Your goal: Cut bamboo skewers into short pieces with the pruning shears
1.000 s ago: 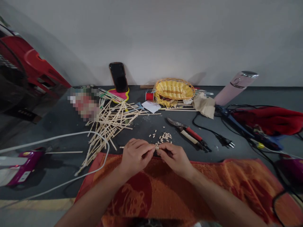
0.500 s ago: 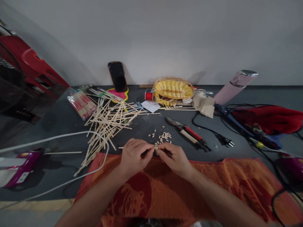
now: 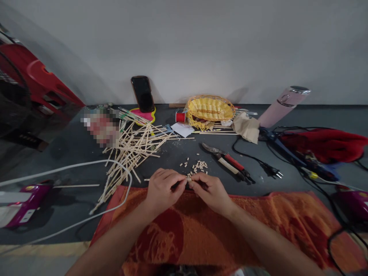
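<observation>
My left hand [image 3: 166,188] and my right hand [image 3: 212,192] meet at the near edge of the table, over the border of an orange towel [image 3: 212,230]. Between their closed fingertips are short wooden stick pieces [image 3: 188,179], partly covered by the fingers. Whether the pieces are joined is too small to tell. Just beyond the hands lies a loose pile of cut stick pieces [image 3: 199,166]. The end of a thin stick [image 3: 146,179] pokes out left of my left hand. Pruning shears [image 3: 228,161] with red and pale handles rest to the right of the pile.
Long wooden sticks [image 3: 135,147] lie heaped at left. A phone [image 3: 143,94], red thread spool [image 3: 180,116], yellow basket [image 3: 211,108] and pink flask [image 3: 284,106] line the back. A white cable [image 3: 126,168] loops at left; a black plug [image 3: 271,170] lies right.
Both hands stay in nearly the same place, fingertips still together on the stick pieces. The view shifts very slightly. The packet at left is now pixelated.
</observation>
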Demonstrator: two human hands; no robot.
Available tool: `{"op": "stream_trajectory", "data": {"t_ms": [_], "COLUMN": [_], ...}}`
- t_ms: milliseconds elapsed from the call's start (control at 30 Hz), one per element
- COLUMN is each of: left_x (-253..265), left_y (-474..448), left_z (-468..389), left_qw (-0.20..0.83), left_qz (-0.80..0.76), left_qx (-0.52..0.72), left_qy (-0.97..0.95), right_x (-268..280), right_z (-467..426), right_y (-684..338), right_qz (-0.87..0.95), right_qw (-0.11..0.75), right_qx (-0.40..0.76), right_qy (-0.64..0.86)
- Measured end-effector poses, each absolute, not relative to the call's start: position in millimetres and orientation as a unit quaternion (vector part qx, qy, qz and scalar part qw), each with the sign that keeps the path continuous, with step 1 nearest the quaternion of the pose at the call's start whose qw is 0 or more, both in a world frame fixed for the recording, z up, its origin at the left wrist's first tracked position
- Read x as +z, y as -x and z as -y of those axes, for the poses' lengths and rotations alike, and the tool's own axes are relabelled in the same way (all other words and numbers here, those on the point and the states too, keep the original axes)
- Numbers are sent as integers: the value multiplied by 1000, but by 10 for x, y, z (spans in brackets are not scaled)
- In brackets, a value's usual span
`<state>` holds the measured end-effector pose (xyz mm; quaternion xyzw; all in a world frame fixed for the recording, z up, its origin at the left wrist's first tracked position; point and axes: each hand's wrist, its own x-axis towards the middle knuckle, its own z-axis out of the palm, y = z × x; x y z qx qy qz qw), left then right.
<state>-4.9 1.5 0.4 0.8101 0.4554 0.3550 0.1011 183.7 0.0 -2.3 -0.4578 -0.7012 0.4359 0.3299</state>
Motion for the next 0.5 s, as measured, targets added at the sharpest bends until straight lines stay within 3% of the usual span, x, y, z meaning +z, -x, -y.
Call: {"op": "stream_trajectory", "data": {"t_ms": [500], "left_x": [-23], "left_y": [55], "left_z": [-33], "left_qw": [94], "left_qz": [-460], "left_qx": [346], "left_qy": [-812], "right_x": [-28], "right_z": [-35], "right_y": [-1870], "right_qz": [721], "right_qw": [325], "right_qx": [413], "right_qy": [451]}}
